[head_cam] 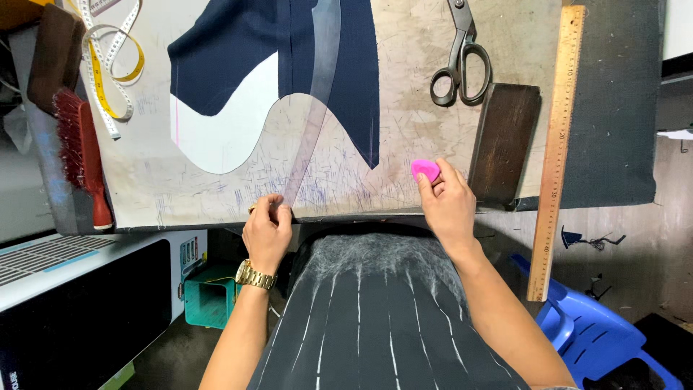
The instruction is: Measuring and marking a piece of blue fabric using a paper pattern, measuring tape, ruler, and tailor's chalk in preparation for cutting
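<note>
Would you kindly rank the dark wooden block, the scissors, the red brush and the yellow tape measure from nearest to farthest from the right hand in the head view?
From the right hand, which holds pink chalk:
1. Dark wooden block, just right of it.
2. Scissors, above it, by the table's far edge.
3. Yellow tape measure, upper left.
4. Red brush, far left edge; close to the tape measure's distance, a narrow call.

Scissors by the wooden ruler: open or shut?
Shut. The scissors lie flat on the table, handle loops side by side, visible blades together.
</note>
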